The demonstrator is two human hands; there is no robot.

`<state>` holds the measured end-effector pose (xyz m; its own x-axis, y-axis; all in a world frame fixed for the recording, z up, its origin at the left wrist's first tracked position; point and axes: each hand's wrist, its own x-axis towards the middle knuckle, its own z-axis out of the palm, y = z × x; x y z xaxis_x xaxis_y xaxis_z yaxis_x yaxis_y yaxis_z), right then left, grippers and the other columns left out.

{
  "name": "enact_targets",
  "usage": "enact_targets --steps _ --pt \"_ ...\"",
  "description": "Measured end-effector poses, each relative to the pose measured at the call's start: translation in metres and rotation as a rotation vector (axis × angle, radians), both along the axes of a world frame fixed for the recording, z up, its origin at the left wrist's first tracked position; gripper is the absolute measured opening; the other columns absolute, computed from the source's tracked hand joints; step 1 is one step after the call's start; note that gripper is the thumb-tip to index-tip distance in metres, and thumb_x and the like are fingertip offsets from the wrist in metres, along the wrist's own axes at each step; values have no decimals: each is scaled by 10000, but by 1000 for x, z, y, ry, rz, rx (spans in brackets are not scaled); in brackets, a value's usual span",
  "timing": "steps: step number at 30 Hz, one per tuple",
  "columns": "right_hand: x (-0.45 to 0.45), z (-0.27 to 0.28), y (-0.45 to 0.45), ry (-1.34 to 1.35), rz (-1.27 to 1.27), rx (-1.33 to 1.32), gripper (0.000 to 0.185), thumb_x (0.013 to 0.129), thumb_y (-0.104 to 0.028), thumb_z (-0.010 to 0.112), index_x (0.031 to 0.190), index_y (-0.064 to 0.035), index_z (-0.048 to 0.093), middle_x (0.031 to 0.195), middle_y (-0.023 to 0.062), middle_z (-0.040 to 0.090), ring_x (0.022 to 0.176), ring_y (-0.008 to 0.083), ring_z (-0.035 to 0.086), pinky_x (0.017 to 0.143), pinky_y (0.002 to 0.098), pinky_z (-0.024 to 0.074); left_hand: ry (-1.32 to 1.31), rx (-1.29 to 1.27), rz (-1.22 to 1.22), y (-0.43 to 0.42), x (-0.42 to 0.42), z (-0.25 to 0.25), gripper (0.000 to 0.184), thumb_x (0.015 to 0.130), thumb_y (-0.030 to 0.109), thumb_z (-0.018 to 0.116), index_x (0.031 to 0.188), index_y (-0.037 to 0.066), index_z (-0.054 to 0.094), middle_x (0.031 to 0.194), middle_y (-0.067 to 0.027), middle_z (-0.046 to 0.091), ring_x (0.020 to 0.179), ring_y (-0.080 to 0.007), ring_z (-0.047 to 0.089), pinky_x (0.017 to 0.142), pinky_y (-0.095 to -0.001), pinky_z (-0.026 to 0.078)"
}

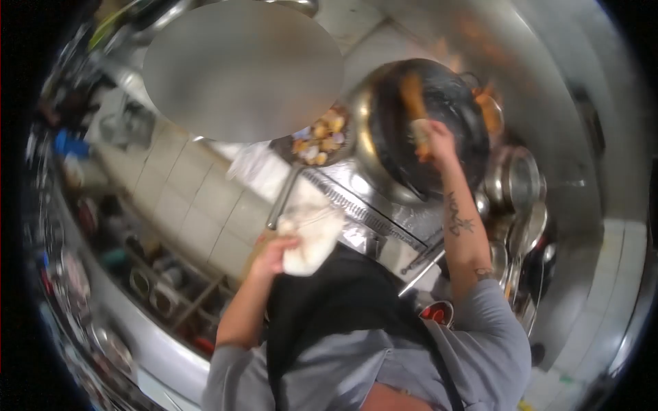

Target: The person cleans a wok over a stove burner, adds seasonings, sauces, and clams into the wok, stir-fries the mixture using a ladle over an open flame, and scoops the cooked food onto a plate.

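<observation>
A whitish cloth hangs from my left hand, whose fingers are closed on its lower left edge, in front of the black apron. My right hand reaches over a large dark wok at the upper right. Its fingers are wrapped round the pale end of a brush-like tool, brown and blurred, which lies across the inside of the wok. Small orange bits show just below that hand, too blurred to name.
Left of the wok stands a bowl of cut pieces. Metal pans and ladles line the right side. A red-filled container is near my right elbow. Shelving runs along the lower left. A grey blur covers the upper left.
</observation>
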<state>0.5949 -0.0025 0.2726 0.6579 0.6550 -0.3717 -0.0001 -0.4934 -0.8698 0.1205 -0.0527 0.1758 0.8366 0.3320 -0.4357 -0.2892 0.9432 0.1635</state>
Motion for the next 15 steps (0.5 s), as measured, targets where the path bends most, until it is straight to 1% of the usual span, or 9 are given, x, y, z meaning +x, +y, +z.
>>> enact_targets --steps 2,4,5,6,7,9,11,14,15 --pt "-18 41 -30 151 202 -157 383 917 -258 690 1236 -65 604 895 95 671 652 200 666 541 323 547 20 4 9 1 -7 18 624 835 63 660 1394 -56 410 1315 -207 573 1187 -319 603 1034 -459 493" --pt "6 43 -82 24 433 -154 358 933 -276 664 1228 -78 620 994 98 678 642 202 652 528 323 541 101 117 69 1 -10 25 692 806 23 680 1423 -38 371 1341 -201 552 1187 -323 600 1037 -459 492" --pt "23 47 -111 -43 555 -151 347 942 -284 651 1224 -84 628 1044 100 681 638 202 645 522 323 537 117 18 63 1 -13 28 733 771 -21 694 1426 -26 365 1338 -191 549 1185 -328 598 1013 -462 511" --pt "33 78 -128 -97 650 -311 310 938 -263 637 1197 -94 658 1077 94 688 705 191 657 670 313 553 145 46 40 4 -14 31 732 772 -18 693 1426 -27 365 1335 -190 552 1186 -328 596 1009 -463 513" --pt "42 113 -138 -218 659 -571 340 921 -271 642 1211 -94 655 1060 105 688 718 191 659 720 319 551 175 74 23 8 -17 33 730 773 -15 692 1426 -29 365 1331 -189 554 1187 -329 595 1005 -464 515" --pt "67 133 -148 -464 628 -842 371 893 -245 633 1229 -90 653 1011 128 701 783 233 676 797 346 548 185 107 11 13 -18 31 706 795 1 673 1426 -38 361 1324 -193 558 1190 -330 591 1007 -460 511" --pt "88 120 -158 -711 557 -870 383 868 -177 606 1235 -81 654 946 153 725 884 313 704 850 388 546 228 105 45 16 -17 23 685 813 10 659 1427 -40 360 1321 -195 558 1188 -333 591 1006 -460 509" --pt "16 147 -132 -518 312 -939 408 876 -238 614 1245 -67 646 897 173 725 813 308 709 812 395 554 256 120 68 18 -9 25 660 834 15 638 1429 -42 358 1318 -199 558 1182 -337 592 1002 -465 510" --pt "36 137 -147 -494 422 -879 427 865 -265 637 1247 -76 651 946 178 724 836 299 706 802 382 554 257 129 88 20 -5 28 652 840 15 631 1429 -42 356 1318 -201 557 1180 -338 593 1000 -467 510"
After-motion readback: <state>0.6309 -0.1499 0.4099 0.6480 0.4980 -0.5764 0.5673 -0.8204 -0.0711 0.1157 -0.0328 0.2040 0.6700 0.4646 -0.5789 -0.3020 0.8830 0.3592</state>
